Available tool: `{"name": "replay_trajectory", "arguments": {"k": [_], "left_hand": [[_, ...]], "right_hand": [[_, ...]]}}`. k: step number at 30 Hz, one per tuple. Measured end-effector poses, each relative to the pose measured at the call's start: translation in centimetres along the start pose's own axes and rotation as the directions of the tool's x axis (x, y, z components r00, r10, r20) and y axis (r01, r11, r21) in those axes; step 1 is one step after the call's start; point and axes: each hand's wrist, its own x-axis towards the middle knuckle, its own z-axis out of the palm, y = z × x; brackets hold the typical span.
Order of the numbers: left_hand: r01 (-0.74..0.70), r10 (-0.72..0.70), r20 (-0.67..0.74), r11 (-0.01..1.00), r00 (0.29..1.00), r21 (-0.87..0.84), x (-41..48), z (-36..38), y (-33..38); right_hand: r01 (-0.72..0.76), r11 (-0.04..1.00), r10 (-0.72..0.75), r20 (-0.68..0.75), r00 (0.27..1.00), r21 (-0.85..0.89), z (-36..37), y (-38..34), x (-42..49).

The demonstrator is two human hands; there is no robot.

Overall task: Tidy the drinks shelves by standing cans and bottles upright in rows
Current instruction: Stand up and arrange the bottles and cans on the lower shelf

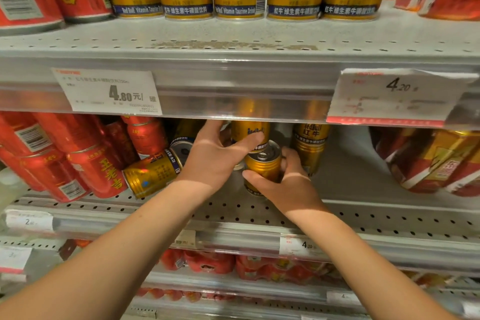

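Wrapping front can (264, 167), right grip (291, 187), left grip (215, 158) round rear can (248, 129)

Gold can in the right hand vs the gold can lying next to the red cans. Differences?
Pose: the held can stands about upright, top showing; the fallen can lies on its side.
Contact: the right hand grips the held can; no hand touches the fallen can. The left hand grips a rear gold can.
Place: held can mid-shelf; fallen can left, beside the red cans.
Both gold, blue band.
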Motion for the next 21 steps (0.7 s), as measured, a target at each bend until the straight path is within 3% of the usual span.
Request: {"name": "replay_trajectory", "arguments": {"k": [6, 12, 21], "left_hand": [[0.009, 0.010, 0.150, 0.992, 0.989, -0.122, 0.8, -0.1, -0.7], [-0.097, 0.117, 0.293, 0.992, 0.949, -0.080, 2.5, -0.4, -1.2], [-0.152, 0.168, 0.482, 0.986, 0.860, -0.072, 4.1, -0.8, -1.4]], "right_hand": [[0.015, 0.996, -0.018, -0.040, 0.999, -0.087, -0.6, 0.1, -0.1], [0.061, 0.982, -0.051, 0.059, 0.997, -0.179, -1.4, 1.4, -0.7], [0.014, 0.966, -0.047, -0.121, 0.991, -0.257, -0.9, 1.6, -0.8]]}}
